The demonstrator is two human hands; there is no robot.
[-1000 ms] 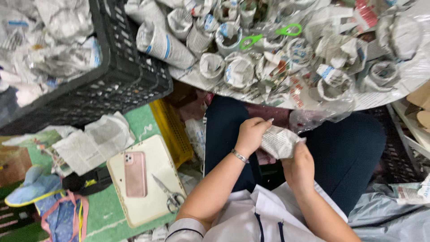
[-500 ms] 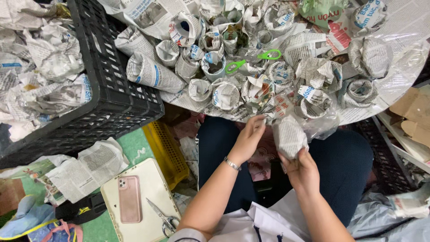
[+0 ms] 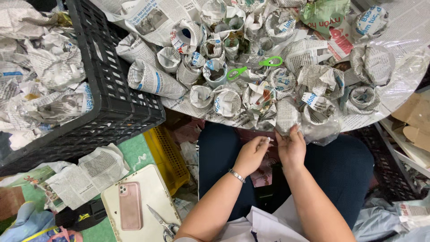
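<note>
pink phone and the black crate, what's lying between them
In the head view, a crumpled sheet of newspaper lies on the green floor between the pink phone and the black crate, with a strip of bare floor beside it.

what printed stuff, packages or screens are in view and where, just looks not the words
Newspaper cup: table's near edge, grey print, held by right hand; left hand beside it.
Newspaper cups: crowding the table, round, grey with blue patches.
Green packet: table's far side, crumpled.
Crumpled newspaper: in the black crate, left.
Phone: pink case, back up, screen hidden, on a cream tray.
</note>
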